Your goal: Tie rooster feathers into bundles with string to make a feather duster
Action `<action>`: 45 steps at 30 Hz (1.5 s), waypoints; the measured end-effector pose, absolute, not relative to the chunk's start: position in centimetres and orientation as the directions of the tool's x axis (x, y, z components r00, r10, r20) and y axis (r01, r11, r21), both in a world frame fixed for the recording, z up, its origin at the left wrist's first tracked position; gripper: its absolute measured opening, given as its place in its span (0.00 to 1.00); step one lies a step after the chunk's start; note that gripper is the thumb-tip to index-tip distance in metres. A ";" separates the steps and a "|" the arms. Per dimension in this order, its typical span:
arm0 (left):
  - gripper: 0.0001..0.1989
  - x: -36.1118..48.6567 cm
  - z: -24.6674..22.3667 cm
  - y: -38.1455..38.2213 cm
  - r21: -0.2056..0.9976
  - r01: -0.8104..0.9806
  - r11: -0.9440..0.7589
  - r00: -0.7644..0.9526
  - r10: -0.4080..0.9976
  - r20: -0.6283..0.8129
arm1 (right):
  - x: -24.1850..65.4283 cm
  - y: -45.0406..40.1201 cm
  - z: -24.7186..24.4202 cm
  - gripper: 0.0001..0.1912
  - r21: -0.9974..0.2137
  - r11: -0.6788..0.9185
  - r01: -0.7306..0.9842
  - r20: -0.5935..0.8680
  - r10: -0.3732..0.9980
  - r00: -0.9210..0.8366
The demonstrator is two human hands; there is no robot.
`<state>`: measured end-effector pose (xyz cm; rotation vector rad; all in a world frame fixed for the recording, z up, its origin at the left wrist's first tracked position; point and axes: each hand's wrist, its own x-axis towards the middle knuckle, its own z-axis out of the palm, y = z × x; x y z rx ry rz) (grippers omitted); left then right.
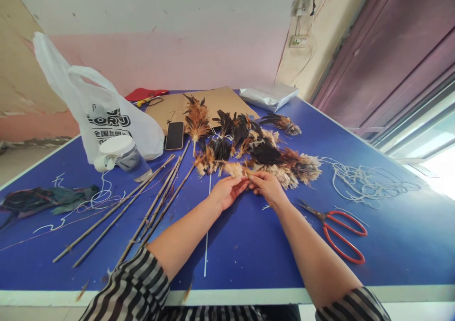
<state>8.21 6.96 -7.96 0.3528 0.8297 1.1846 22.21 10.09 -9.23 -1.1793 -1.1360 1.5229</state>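
My left hand [230, 191] pinches the base of some pale tan feathers [232, 169] at the near side of the feather pile. My right hand [267, 186] meets it there, thumb and fingers closed on the same feathers' quill end. Just beyond both hands lie bunches of black and brown feathers [265, 151]. A bundle of reddish-brown feathers [196, 117] on a stick lies farther back. Red-handled scissors [343, 231] rest right of my right forearm, blades partly spread. What exactly sits between the fingertips is partly hidden.
Thin sticks [156, 207] lie left of my left arm. Behind them stand a lidded cup [124, 155] and a white plastic bag [106, 108]. A phone [174, 136] and cardboard [220, 101] lie at the back. Tangled white string [366, 181] spreads at right; a silver packet [270, 96] sits behind.
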 end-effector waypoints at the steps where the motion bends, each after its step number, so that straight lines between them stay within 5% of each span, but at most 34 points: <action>1: 0.04 8.4 -8.2 7.2 0.626 -0.686 0.372 0.126 0.907 -0.401 | 22.1 10.1 -9.3 0.10 -0.974 -0.198 -0.105 -0.181 0.971 -0.153; 15: 0.04 8.8 -8.7 7.6 0.668 -0.638 0.383 0.097 0.900 -0.424 | 22.9 9.7 -7.4 0.14 -0.890 -0.180 -0.419 -0.083 0.967 -0.239; 20: 0.02 8.6 -8.8 7.4 0.665 -0.669 0.332 0.076 0.921 -0.383 | 23.7 9.7 -7.1 0.11 -0.901 -0.155 -0.405 -0.009 0.941 -0.339; 28: 0.05 4.9 -7.0 5.5 0.819 -0.563 0.111 -0.218 0.936 -0.277 | 23.9 9.9 -7.5 0.11 -0.928 -0.164 -0.334 -0.028 0.926 -0.377; 34: 0.10 5.3 -6.8 5.2 0.837 -0.538 0.104 0.012 0.993 -0.116 | 23.7 9.2 -7.2 0.07 -0.856 -0.342 -0.387 -0.074 0.823 -0.563; 37: 0.08 6.2 -6.9 6.1 0.779 -0.602 0.176 0.108 0.984 -0.139 | 23.6 9.2 -7.3 0.06 -0.817 -0.389 -0.425 -0.073 0.801 -0.594; 42: 0.02 5.8 -6.8 6.4 0.690 -0.714 0.116 -0.153 0.936 -0.316 | 24.1 9.6 -7.1 0.05 -0.715 -0.362 -0.598 0.005 0.853 -0.522; 45: 0.03 5.7 -7.0 5.0 0.631 -0.738 0.239 -0.055 0.911 -0.410 | 24.2 9.8 -7.2 0.04 -0.702 -0.314 -0.639 0.045 0.876 -0.479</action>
